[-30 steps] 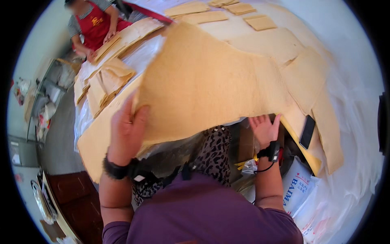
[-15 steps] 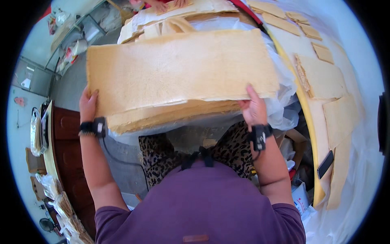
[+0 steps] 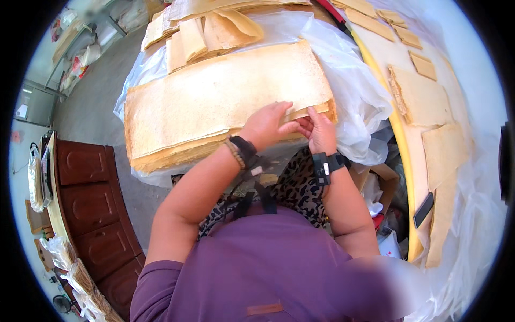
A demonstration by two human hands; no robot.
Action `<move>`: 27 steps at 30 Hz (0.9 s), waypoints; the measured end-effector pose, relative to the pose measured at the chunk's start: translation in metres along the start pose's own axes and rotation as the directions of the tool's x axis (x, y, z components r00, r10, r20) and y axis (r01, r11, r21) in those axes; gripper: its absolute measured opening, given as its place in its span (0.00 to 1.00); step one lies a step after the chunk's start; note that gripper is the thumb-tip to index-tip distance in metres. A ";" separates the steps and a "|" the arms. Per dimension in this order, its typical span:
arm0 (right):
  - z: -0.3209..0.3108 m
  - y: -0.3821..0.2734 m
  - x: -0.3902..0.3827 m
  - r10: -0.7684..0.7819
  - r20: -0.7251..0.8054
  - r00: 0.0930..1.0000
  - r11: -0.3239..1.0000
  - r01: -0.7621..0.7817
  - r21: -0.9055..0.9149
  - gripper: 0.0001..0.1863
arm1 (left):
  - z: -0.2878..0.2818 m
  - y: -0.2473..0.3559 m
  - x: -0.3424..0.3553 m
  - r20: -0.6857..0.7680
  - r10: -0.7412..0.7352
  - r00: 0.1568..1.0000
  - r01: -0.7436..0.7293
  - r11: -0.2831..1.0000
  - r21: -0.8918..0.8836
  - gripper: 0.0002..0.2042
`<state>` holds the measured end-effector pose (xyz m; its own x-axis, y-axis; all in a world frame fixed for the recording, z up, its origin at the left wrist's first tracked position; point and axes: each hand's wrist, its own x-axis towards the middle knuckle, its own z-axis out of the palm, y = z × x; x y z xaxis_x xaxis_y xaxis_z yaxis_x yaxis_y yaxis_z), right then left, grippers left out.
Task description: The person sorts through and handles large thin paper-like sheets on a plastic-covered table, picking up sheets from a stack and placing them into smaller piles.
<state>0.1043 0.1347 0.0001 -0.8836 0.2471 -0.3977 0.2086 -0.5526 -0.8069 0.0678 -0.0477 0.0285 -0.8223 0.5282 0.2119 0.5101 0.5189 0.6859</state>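
Sheet (image 3: 220, 91), near-right edge at left hand (image 3: 265, 126) and right hand (image 3: 322, 134)

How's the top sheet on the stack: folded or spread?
Spread: the top sheet lies flat across the stack; hands partly hide its near edge, cannot tell there.

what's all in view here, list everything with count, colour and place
big sheet stack: one, tan, in front of the person
folded sheets: several, tan, beyond the stack
plastic sheeting: translucent, under and around the stack
right table: one, pale with yellow edge, right
loose sheets: several, tan, on right table
phone: one, black, on right table
cabinet: one, red-brown, left
fan: one, dark, lower left
floor: grey, left
shirt: one, purple, on the person
wristbands: two, black, one per wrist
left hand, right hand: bare, at the stack's near right edge
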 end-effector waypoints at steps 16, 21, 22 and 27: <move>0.013 -0.005 0.014 -0.140 -0.135 0.981 0.980 0.117 -0.162 0.09 | 0.029 0.021 0.037 -0.002 -0.034 0.999 0.030 0.837 0.546 0.08; -0.002 0.004 0.029 -0.378 -0.100 0.920 0.877 0.321 -0.357 0.12 | 0.043 0.015 0.042 -0.021 0.099 0.995 -0.058 0.724 0.687 0.04; -0.004 0.003 0.029 -0.296 -0.109 0.949 0.925 0.256 -0.282 0.14 | 0.041 0.011 0.045 -0.005 0.089 0.996 -0.062 0.731 0.679 0.03; 0.003 -0.010 0.023 -0.224 -0.155 0.962 0.943 0.174 -0.284 0.13 | 0.033 0.014 0.048 0.017 0.033 0.999 -0.036 0.768 0.639 0.03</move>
<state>0.0809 0.1437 0.0008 -0.8321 0.4848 -0.2693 0.1618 -0.2522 -0.9540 0.0440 0.0067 0.0249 -0.8005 0.5563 0.2231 0.5830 0.8090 0.0745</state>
